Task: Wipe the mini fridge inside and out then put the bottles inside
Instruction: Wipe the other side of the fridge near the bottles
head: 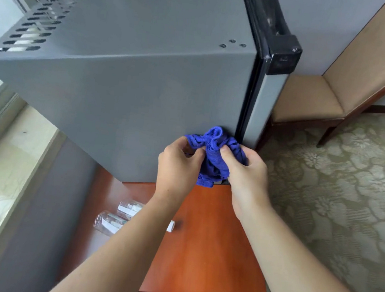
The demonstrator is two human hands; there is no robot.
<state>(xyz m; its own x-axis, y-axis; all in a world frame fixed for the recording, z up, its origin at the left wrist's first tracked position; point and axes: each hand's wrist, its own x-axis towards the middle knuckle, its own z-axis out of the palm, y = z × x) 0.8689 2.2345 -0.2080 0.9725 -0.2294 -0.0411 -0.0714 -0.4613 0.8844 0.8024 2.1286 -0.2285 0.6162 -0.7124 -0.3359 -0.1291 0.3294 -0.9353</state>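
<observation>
Mini fridge [132, 96], grey with its door closed, stands at the far end of a red-brown table [211, 254]. The left hand [177, 165] and right hand [248, 173] both grip a bunched blue cloth [214, 153] low at its side wall, beside the door seam. Two clear bottles [109, 222] lie near the table's left edge, partly hidden by the left forearm. A beige chair [310, 101] stands to the right on patterned carpet [337, 185], and a pale window sill [1, 173] runs along the left.

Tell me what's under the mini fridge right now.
The mini fridge seems to stand on a reddish wooden table. Two clear bottles lie on it nearer the camera, partly behind the left forearm. The fridge's own body hides anything directly beneath.
</observation>
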